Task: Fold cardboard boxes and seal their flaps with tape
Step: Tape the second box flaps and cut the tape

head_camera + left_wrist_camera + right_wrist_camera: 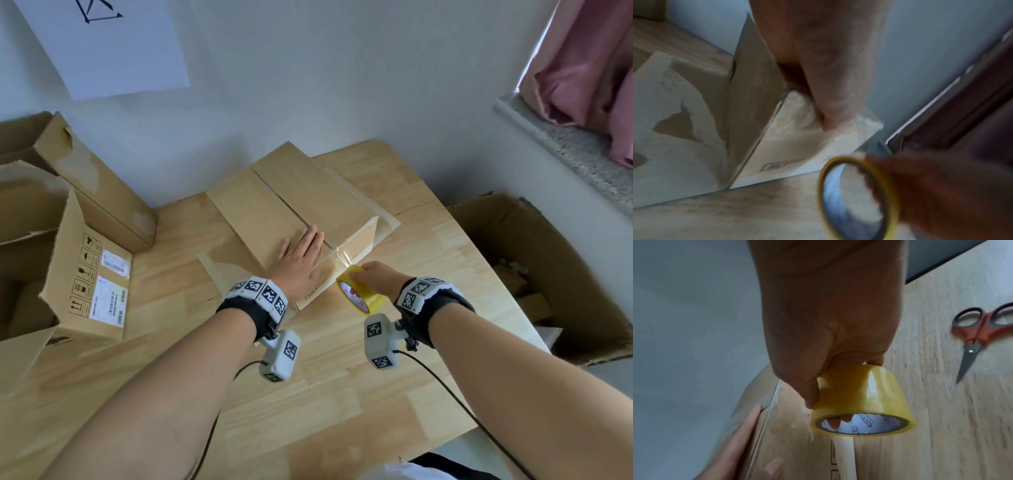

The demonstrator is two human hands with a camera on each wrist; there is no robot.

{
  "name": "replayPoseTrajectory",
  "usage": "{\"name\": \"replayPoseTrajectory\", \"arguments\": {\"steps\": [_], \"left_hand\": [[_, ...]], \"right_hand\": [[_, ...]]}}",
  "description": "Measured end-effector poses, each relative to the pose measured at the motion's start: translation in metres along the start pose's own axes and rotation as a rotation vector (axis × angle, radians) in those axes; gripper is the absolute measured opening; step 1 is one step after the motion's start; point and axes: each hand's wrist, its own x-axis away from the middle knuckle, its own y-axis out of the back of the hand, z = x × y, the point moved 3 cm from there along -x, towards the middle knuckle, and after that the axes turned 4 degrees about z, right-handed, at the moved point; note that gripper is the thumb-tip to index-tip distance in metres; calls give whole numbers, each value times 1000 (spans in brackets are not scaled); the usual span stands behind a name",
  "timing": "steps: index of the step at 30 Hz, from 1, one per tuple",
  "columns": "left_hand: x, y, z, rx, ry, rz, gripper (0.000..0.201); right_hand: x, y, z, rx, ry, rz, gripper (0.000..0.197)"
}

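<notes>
So there's a wooden bench [428, 240] with open cardboard boxes either side, one labelled carton [92, 274] on the left. The cardboard box [274, 205] being taped sits mid-bench, flaps closed, on a flat cardboard sheet [387, 219]. Left hand [301, 257] lies flat on the near end of its top, fingers straight, nothing in that grip. Right hand [373, 277] has its grip curled round the yellow tape roll [359, 291], just off the box's near corner, with clear tape running onto that edge. Scissors [980, 334] lie on the bench nearby.
</notes>
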Motion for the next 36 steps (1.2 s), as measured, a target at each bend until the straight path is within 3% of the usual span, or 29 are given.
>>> {"name": "replayPoseTrajectory", "arguments": {"steps": [3, 5, 8, 13, 17, 20, 23, 27, 30, 36], "left_hand": [[-3, 10, -2, 232, 9, 38, 58], [-7, 12, -8, 302, 41, -48, 50], [-7, 1, -14, 169, 90, -188, 53], [-10, -3, -9, 99, 90, -284, 53], [-12, -4, -10, 73, 95, -320, 50], [-12, -4, -8, 75, 93, -332, 50], [-13, -6, -8, 76, 98, -357, 50], [-15, -9, -9, 34, 108, -397, 50], [-14, -11, -8, 31, 99, -415, 49], [-15, -13, -8, 33, 93, -447, 48]], "right_hand": [[-5, 0, -1, 23, -11, -8, 26], [-6, 0, 0, -4, -7, -15, 30], [-13, -5, 4, 0, -3, -19, 27], [-20, -7, 7, 39, -15, 17, 37], [-20, -1, -8, -36, 34, -50, 44], [-11, 12, -27, -185, 67, -204, 46], [-1, 26, -73, -168, -69, -351, 31], [11, 22, -147, -161, -298, -265, 35], [17, 12, -166, 80, -373, -256, 31], [20, 2, -175, 140, -197, -425, 20]]}}
